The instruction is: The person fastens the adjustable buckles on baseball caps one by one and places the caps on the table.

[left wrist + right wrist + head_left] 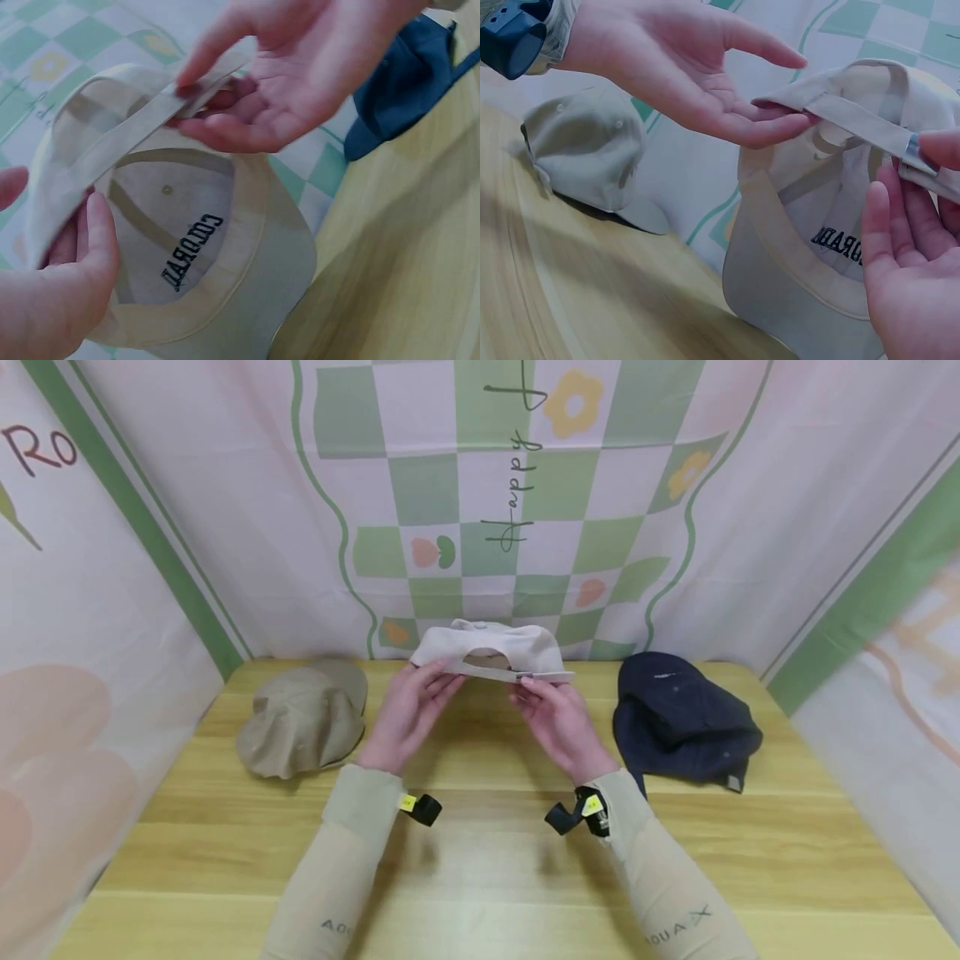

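Observation:
Both hands hold an off-white baseball cap (525,647) up above the far part of the table, its back opening toward me. My left hand (408,706) has its fingers tucked at the cap's left edge; in the right wrist view that hand's thumb stands apart from the fabric. My right hand (558,718) pinches the back strap (127,139) near its buckle (917,150) between thumb and fingers. Dark stitched lettering (196,251) shows inside the crown in the left wrist view. The brim (780,311) points away from me.
A beige cap (300,718) lies on the wooden table (480,877) at the left. At the right is a navy cap (686,718) with its strap end hanging toward me. A patterned curtain (495,485) hangs behind the table. Black straps circle both wrists.

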`<state>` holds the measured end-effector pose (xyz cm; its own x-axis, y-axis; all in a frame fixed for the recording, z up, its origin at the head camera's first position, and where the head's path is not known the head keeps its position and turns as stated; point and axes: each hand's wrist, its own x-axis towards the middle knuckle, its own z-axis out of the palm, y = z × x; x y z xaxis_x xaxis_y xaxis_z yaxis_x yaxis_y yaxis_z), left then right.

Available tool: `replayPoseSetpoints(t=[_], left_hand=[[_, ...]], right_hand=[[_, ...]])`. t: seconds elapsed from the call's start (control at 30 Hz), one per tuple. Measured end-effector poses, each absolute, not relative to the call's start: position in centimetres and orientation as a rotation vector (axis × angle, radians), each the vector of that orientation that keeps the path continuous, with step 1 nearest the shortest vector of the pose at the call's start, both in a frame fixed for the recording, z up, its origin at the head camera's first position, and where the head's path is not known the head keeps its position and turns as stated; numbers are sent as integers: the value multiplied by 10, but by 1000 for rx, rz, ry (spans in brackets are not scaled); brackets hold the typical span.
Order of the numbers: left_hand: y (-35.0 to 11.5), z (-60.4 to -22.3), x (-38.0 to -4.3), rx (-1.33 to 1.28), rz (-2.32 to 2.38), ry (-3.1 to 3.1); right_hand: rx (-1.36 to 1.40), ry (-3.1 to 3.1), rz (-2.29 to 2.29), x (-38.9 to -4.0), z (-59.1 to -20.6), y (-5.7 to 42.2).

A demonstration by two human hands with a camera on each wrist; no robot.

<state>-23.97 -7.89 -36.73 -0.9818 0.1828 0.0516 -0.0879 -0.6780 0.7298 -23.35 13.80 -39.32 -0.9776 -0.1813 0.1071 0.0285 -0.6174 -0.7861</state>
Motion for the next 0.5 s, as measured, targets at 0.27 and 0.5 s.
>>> replayPoseSetpoints(t=[0.27, 0.5], left_hand=[[-91, -367, -246, 24, 2663, 1124], [-93, -371, -247, -64, 2675, 1156]], right_hand=[[-146, 1270, -2756, -235, -394, 144], [18, 1271, -2726, -238, -393, 146]])
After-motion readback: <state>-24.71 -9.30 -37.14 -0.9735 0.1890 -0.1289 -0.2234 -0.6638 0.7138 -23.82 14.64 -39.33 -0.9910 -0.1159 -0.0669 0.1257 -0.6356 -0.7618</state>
